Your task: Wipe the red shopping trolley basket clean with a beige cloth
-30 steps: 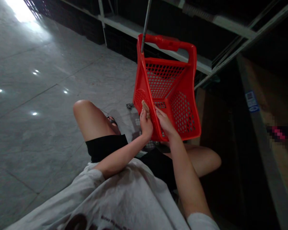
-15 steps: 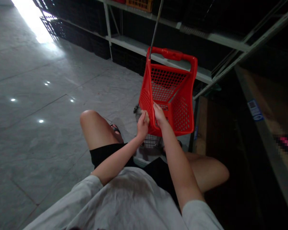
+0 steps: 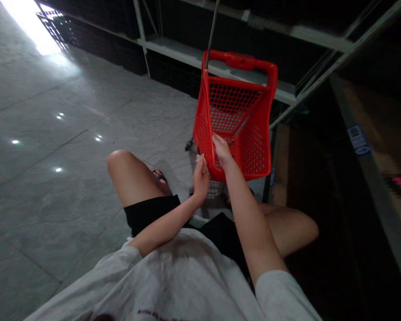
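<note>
The red basket (image 3: 259, 104), its perforated bottom (image 3: 232, 141) seen inside, is stood on a grey floor (image 3: 70, 200) beside a rack (image 3: 173, 50), dark crates (image 3: 169, 71) lodged beneath — at the basket's near left edge, a beige cloth (image 3: 204, 161) is pinched in the left hand (image 3: 200, 179) outside, the right hand (image 3: 223, 151) is laid half curled inside — its grip cannot be told

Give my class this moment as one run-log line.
left hand: holds crumpled beige cloth | right hand: at left rim of red shopping basket | basket: near metal shelving
</note>
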Tool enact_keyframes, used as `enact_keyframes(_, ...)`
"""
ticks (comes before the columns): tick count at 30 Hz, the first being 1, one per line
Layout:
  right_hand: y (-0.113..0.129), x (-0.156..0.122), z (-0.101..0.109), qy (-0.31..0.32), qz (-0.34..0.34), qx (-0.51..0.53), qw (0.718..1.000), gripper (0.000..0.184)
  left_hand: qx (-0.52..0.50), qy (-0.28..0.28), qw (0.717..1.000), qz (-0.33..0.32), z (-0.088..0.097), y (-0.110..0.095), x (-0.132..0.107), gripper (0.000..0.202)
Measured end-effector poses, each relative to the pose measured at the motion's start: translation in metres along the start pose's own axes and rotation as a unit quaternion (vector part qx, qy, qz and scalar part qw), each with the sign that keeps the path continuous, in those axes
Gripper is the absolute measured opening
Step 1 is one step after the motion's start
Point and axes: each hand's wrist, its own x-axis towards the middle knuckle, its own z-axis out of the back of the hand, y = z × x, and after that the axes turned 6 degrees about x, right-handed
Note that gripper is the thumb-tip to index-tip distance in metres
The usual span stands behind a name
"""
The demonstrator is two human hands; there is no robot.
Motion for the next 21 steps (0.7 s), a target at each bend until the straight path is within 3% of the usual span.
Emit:
enact_keyframes(2,0.0,0.002,0.0,-0.002,0.001,-0.003,1.0,0.036,0.001,-0.018,0.998,-0.068,-0.002,-0.029,0.012,0.061)
enact_keyframes(4,0.0,0.002,-0.001,-0.004,-0.009,0.011,1.0,0.032,0.015,-0.017,0.992,-0.124,-0.001,-0.042,0.015,0.063)
enact_keyframes(6,0.002,0.002,-0.003,-0.007,-0.021,0.031,0.999,0.029,0.033,-0.005,0.99,-0.136,0.001,-0.034,0.005,0.062)
enact_keyframes(9,0.007,-0.001,-0.006,-0.021,-0.036,0.044,0.998,0.025,0.057,0.025,0.996,-0.066,0.005,0.0,-0.015,0.058)
enact_keyframes(12,0.017,-0.01,-0.003,-0.045,-0.047,0.042,0.997,0.023,0.06,0.029,0.997,-0.038,0.009,0.011,-0.01,0.055)
enact_keyframes(17,0.037,-0.051,0.018,-0.019,-0.057,0.104,0.993,0.024,0.068,0.021,0.985,-0.157,0.013,-0.039,0.033,0.056)
enact_keyframes(19,0.042,-0.067,0.026,-0.016,-0.045,0.138,0.989,0.027,0.085,0.035,0.974,-0.205,0.013,-0.052,0.029,0.057)
enact_keyframes(21,0.043,-0.074,0.032,-0.028,-0.03,0.166,0.985,0.03,0.101,0.056,0.96,-0.256,0.012,-0.052,0.009,0.06)
